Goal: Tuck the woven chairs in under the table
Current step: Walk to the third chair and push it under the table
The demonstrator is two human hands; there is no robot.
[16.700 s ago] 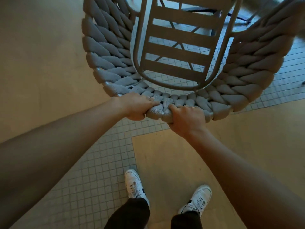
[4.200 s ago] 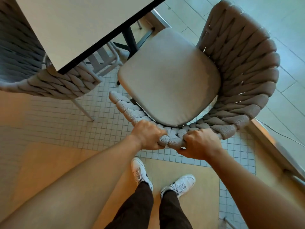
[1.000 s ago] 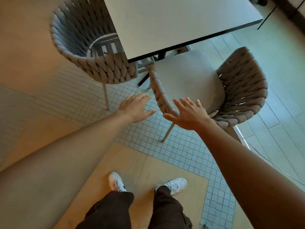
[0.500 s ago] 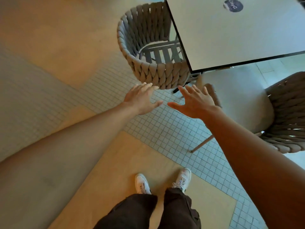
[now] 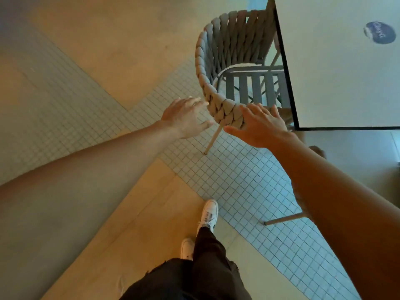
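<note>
A grey woven chair (image 5: 225,68) with a slatted seat stands at the left side of the white table (image 5: 337,68), its seat partly under the tabletop. My left hand (image 5: 184,118) is spread open just left of the chair's braided back rim. My right hand (image 5: 259,126) is spread open at the rim's right end, fingers over or touching the weave. Neither hand grips anything. A second chair shows only as a leg (image 5: 283,219) and a cushion (image 5: 350,156) at the right, mostly hidden by my right arm.
The floor mixes small white tiles (image 5: 238,180) and tan wood panels (image 5: 129,224). My feet in white shoes (image 5: 207,217) stand near the tile border. A dark round sticker (image 5: 378,32) sits on the tabletop.
My view and both open hands have shifted left from the cushioned chair to the slatted woven chair. The hands are now at its back rim.
</note>
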